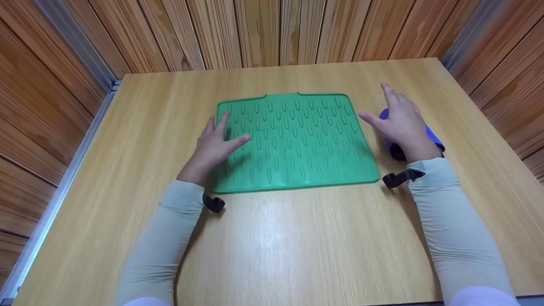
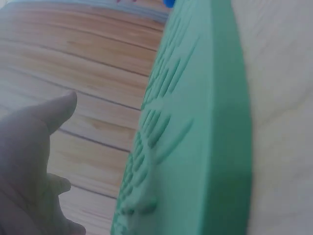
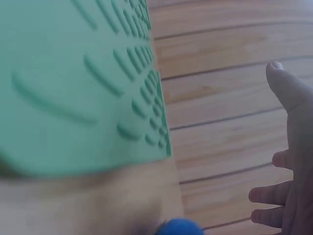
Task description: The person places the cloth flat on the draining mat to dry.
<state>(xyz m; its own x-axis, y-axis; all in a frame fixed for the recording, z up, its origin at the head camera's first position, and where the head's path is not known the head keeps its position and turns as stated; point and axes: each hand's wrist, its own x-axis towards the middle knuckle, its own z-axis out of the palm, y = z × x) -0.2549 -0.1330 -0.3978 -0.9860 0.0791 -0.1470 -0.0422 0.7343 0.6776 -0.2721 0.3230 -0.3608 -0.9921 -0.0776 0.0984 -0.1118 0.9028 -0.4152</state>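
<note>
A green mat (image 1: 293, 140) with rows of raised oval ridges and a rim lies flat on the table. My left hand (image 1: 213, 144) hovers over its left edge, fingers spread and thumb pointing inward; it holds nothing. To the right of the mat, my right hand (image 1: 401, 121) is spread above a blue roll-like thing (image 1: 434, 138) with a dark end, which the hand and wrist partly hide. In the right wrist view, the thumb and fingers of my right hand (image 3: 288, 156) stand apart with nothing between them, and the blue thing (image 3: 180, 227) shows at the bottom edge.
The wooden table (image 1: 272, 238) extends around the mat on all sides. Wood-panelled walls (image 1: 263, 34) rise behind it and at both sides, with grey metal posts at the corners. Small black wrist cameras (image 1: 213, 204) sit on both sleeves.
</note>
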